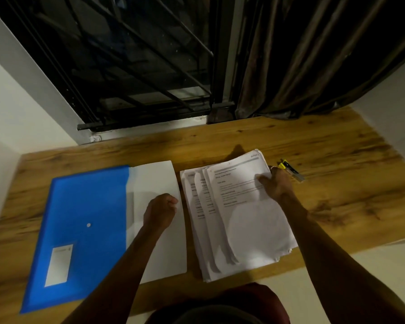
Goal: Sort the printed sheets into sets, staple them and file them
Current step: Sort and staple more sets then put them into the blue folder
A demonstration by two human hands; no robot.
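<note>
Desk edges: wooden desk (337,148) spans from the left wall (9,101) to the right one; far edge meets the barred window (138,66) and dark curtain (313,66), near edge is at the person's lap.
Open room: bare wood along the far strip and on the right past the stapler; only a thin gap of wood between the white sheet and the printed sheets.
Blue folder (84,225): flat at near left, its near-left corner reaching the desk's near edge.
White sheet (154,181): lies along the folder's right side; whether it is tucked in or just overlapping, cannot tell.
Printed sheets (243,220): fanned stack right of centre, near edge close to the desk's near edge, far corner lifted a little.
Stapler (290,170): yellow and metal, on the wood just right of the stack, beyond the right hand.
Left hand (160,210): fingers curled into a fist, resting on the white sheet, nothing visible in it; forearm comes in from near centre.
Right hand (277,185): at the stack's right edge, thumb on the top page, fingers wrapped round the edge, pinching the upper sheets; forearm angled in from near right.
</note>
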